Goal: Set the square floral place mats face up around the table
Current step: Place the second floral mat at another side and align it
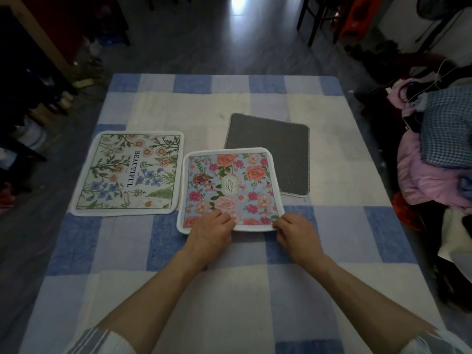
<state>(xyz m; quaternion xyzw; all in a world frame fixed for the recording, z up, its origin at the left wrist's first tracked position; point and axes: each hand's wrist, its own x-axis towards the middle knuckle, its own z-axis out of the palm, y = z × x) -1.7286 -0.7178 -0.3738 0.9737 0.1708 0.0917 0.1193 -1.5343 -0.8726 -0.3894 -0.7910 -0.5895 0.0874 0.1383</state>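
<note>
A: How are the hands held?
B: Forearms are stretched forward; the rose mat [229, 187] is pinched at its near edge by the left hand [209, 229] and right hand [296, 233], fingers curled.
A: Other mats?
B: The BEAUTIFUL mat [127, 172] is laid face up left of it; the grey-backed mat [275, 149] is overlapped behind it.

"BEAUTIFUL" on white floral mat [127, 173], pink mat's label [229, 185] unreadable

Glossy grey floor [204, 34], piled clothes [434, 162] alongside.
</note>
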